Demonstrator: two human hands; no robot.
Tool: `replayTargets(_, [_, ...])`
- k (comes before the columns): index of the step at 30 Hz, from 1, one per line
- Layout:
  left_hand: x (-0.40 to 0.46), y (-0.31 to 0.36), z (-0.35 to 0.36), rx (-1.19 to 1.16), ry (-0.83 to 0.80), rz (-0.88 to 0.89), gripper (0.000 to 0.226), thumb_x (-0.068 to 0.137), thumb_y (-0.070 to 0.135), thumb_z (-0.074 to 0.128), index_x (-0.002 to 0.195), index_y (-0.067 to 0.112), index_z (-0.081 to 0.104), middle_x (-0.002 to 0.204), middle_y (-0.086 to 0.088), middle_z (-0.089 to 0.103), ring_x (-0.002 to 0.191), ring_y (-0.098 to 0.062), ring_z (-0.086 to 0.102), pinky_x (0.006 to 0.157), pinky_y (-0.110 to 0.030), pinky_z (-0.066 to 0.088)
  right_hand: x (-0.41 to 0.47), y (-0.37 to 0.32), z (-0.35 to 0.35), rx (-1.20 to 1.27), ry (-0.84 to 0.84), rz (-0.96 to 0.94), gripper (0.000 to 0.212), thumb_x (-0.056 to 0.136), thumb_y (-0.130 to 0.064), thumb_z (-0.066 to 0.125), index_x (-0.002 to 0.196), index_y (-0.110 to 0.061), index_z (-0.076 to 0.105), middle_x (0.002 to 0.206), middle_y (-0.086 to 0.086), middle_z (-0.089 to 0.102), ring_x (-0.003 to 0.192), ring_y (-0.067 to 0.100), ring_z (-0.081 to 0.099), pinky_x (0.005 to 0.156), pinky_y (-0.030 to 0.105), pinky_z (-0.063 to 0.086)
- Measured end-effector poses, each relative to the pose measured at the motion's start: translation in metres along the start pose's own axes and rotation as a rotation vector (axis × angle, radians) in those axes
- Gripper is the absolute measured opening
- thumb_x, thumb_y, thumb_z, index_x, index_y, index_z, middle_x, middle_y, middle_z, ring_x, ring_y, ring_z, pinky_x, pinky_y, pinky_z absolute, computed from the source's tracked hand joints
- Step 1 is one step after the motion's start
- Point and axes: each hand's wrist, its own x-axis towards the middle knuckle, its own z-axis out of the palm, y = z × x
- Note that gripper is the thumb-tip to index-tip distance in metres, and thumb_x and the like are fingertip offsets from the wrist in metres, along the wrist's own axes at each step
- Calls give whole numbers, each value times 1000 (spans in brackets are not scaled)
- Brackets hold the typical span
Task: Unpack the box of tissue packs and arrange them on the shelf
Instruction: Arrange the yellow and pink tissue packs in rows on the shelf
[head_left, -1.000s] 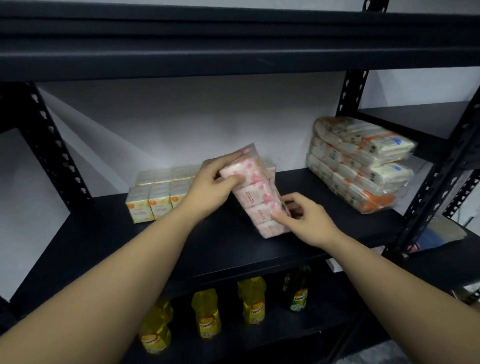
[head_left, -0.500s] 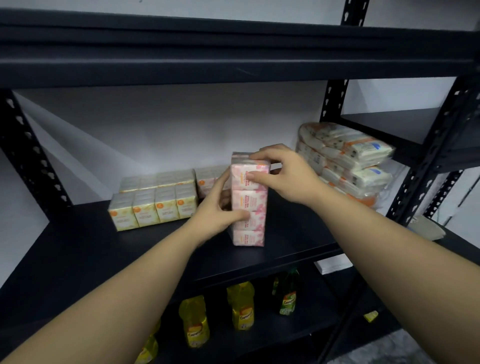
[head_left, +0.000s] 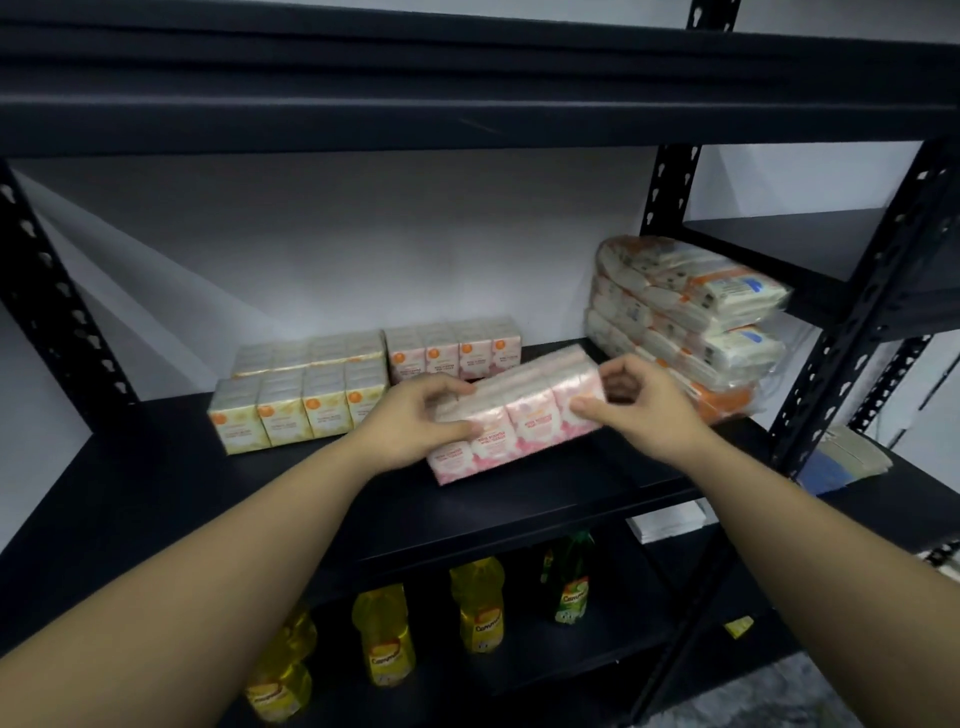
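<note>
A pink tissue pack (head_left: 519, 421) lies lengthwise and slightly askew on the black shelf (head_left: 156, 493), its near corner on the board. My left hand (head_left: 415, 415) grips its left end, thumb in front and fingers over the top. My right hand (head_left: 639, 405) holds its right end with curled fingers. Behind it stands another pink tissue pack (head_left: 457, 351) against the wall. To the left sit yellow tissue packs (head_left: 291, 410) in two rows.
A stack of large wrapped tissue bundles (head_left: 691, 322) fills the shelf's right end. Black uprights (head_left: 52, 301) frame the bay and an upper shelf board (head_left: 467, 88) hangs overhead. Oil bottles (head_left: 478, 603) stand on the shelf below. A neighbouring rack (head_left: 841, 467) stands at right.
The pink pack stood on end half a second ago; both hands have tipped it down so it lies lengthwise, and my right hand went from its top to its right end.
</note>
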Motion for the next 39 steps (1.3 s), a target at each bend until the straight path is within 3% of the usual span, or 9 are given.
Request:
replayTargets(4, [-3, -6, 5, 147, -28, 15, 48, 75, 50, 86, 117, 42, 66, 127, 14, 62, 117, -4, 59, 107, -35, 49, -13, 21, 11, 3, -41, 96, 44, 81, -25, 87, 119, -22, 63, 108, -1, 76, 100, 10, 73, 98, 36, 58])
replayTargets(10, [-9, -7, 4, 174, -10, 12, 51, 75, 58, 83, 121, 44, 66, 131, 13, 58, 121, -6, 55, 108, -30, 43, -19, 24, 18, -61, -32, 86, 47, 76, -35, 91, 117, -27, 70, 113, -9, 72, 102, 7, 70, 90, 27, 57])
replayTargets(16, [-15, -4, -4, 119, 46, -70, 37, 90, 40, 74, 126, 33, 68, 129, 16, 60, 120, -6, 55, 107, -31, 44, -19, 20, 16, -120, -34, 68, 49, 73, -36, 92, 116, -26, 71, 110, -14, 71, 97, 5, 70, 86, 22, 57])
replayTargets(20, [-24, 1, -6, 132, 20, -36, 25, 91, 36, 74, 116, 38, 72, 118, 20, 64, 110, 1, 58, 95, -22, 45, -9, 23, 23, -225, 79, 100, 49, 75, -40, 91, 116, -26, 68, 111, -7, 68, 98, 11, 67, 85, 28, 56])
replayTargets(23, [-30, 6, -3, 129, -18, 2, 20, 92, 34, 73, 111, 33, 77, 111, 18, 66, 104, 0, 62, 92, -22, 48, 0, 18, 37, -287, 187, 116, 34, 77, -37, 89, 100, -21, 70, 99, -1, 66, 87, 12, 64, 79, 31, 56])
replayTargets(25, [-32, 9, 1, 134, -35, 22, 19, 93, 33, 72, 111, 33, 77, 108, 16, 66, 101, 0, 63, 93, -25, 50, 2, 12, 48, -241, 145, 122, 17, 84, -31, 85, 90, -20, 74, 88, -3, 71, 81, 11, 66, 80, 39, 60])
replayTargets(28, [-30, 12, 5, 121, -77, 31, 17, 94, 34, 71, 109, 36, 78, 105, 16, 67, 100, 0, 63, 95, -29, 50, 1, 5, 60, -175, 87, 165, 9, 91, -30, 76, 94, -21, 77, 86, -6, 73, 81, 12, 70, 80, 46, 62])
replayTargets(34, [1, 17, -1, 206, -97, 63, 24, 101, 32, 62, 122, 32, 72, 119, 12, 64, 111, -4, 60, 105, -33, 47, -21, -22, 69, -165, 36, 240, 45, 85, -49, 79, 119, -19, 70, 107, -8, 70, 99, 11, 68, 89, 33, 58])
replayTargets(39, [51, 29, 4, 440, -277, 135, 42, 105, 36, 53, 147, 32, 53, 154, 2, 46, 143, -16, 40, 121, -33, 26, -43, -51, 93, -358, -32, 296, 95, 68, -71, 80, 142, -21, 48, 123, -3, 45, 109, 16, 56, 86, 34, 52])
